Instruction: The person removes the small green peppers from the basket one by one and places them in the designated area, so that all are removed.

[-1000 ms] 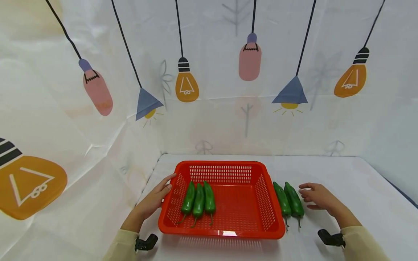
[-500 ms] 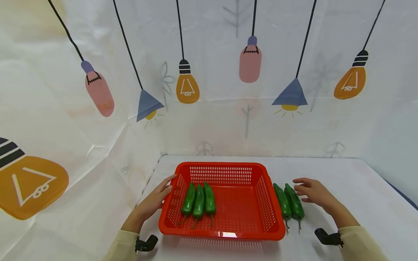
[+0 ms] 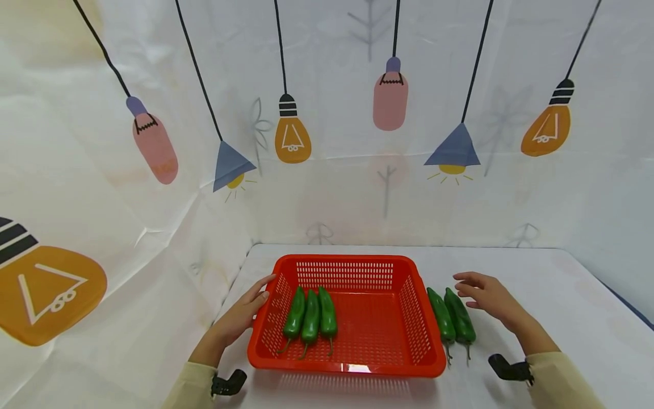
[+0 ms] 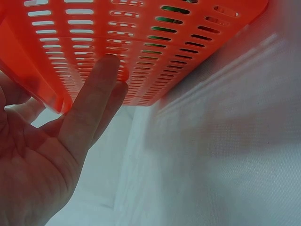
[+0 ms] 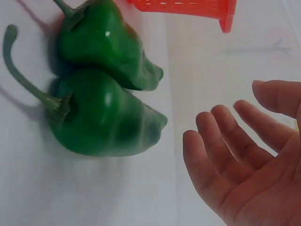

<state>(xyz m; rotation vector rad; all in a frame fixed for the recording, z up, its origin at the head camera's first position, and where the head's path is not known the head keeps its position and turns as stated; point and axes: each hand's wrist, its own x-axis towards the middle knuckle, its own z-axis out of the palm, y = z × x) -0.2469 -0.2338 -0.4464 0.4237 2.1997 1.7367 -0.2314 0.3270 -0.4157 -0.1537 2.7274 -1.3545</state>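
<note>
A red plastic basket (image 3: 368,318) with slotted walls stands on the white table. Three green chili peppers (image 3: 310,318) lie side by side in its left part, stems toward me. My left hand (image 3: 237,318) rests at the basket's left rim, and in the left wrist view its straight fingers (image 4: 91,96) touch the outer wall. Outside the basket's right wall, two more green peppers (image 3: 452,315) lie next to each other. My right hand (image 3: 487,295) hovers beside their far tips, holding nothing, fingers loosely bent and spread in the right wrist view.
The white tabletop (image 3: 557,295) extends right of the peppers. Behind it and along the left runs a pale sheet (image 3: 337,193) printed with lamps and bulbs. Black wrist mounts (image 3: 511,369) sit on both forearms.
My right hand has moved left and away from me, toward the tips of the two loose peppers. My left hand, the basket and all the peppers stay in place.
</note>
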